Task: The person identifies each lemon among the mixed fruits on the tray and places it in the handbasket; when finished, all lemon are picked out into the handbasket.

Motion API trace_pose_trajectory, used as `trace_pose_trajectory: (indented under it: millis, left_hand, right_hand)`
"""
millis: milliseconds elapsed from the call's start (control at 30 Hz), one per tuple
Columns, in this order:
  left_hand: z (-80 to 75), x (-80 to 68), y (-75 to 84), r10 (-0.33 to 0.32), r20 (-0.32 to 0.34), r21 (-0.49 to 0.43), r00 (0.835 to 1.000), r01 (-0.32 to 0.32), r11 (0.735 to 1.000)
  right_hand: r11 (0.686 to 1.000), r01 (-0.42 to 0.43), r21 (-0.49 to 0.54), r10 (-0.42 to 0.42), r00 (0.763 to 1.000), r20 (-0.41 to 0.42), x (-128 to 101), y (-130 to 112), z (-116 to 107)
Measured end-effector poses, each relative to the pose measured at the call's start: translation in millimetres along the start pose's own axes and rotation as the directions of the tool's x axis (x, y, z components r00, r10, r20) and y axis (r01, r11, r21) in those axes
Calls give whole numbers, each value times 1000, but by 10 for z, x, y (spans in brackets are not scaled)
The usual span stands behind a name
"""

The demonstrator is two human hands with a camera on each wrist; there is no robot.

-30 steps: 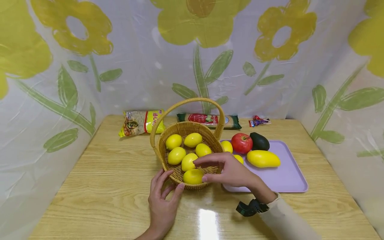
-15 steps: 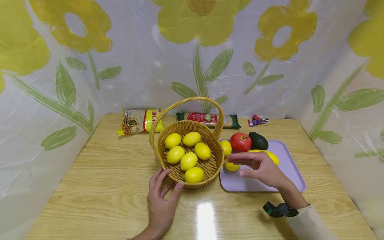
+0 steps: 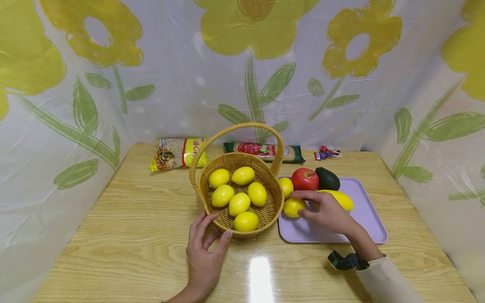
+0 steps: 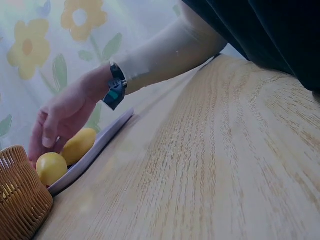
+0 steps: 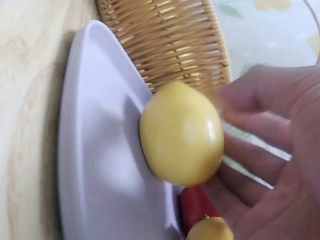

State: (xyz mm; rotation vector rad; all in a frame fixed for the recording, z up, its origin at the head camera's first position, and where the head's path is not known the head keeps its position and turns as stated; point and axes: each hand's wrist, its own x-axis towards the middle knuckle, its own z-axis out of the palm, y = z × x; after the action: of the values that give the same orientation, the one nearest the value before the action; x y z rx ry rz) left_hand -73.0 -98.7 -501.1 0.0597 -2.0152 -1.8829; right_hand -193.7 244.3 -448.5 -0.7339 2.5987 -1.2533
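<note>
Round yellow lemon (image 3: 293, 207) at near-left corner of flat lilac plastic tray (image 3: 363, 223), just right of woven wicker basket with arched handle (image 3: 238, 162). Right hand (image 3: 329, 210) on lemon, fingers curled over its top and right side; whether grip is closed, cannot tell. Left hand (image 3: 204, 252) on light wooden table (image 3: 132, 235), fingers spread against basket's near wall. Six lemons inside basket. Further along tray: second lemon, red tomato (image 3: 305, 179), dark avocado (image 3: 327, 178), yellow mango (image 3: 342, 200).
</note>
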Motion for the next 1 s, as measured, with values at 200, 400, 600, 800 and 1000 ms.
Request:
trace_pose_trajectory:
  millis: [200,400,600,800,1000]
  left_hand:
    - [3,-5,6,-15,3,-1,1000,15,1000]
    - [4,-1,24,-15,9,-1,1000,16,1000]
    - [0,-4,18,-4,12,-3,1000,4,1000]
    - [3,-7,16,0,6,1,1000,0,1000]
    - [7,-9,15,-4,4,-4,1000,4,1000]
  right_hand:
    - [999,37,-13,-35,993,116,-90,-6,20]
    - [993,-18,118,-14,964,267,-268,61,-71]
    - [994,-28,108,-3,960,280,-363,51,-185]
    - [986,34,165,-62,984,166,-244,-213,-341]
    - [966,174,190,-205,966,158,84,-549,-281]
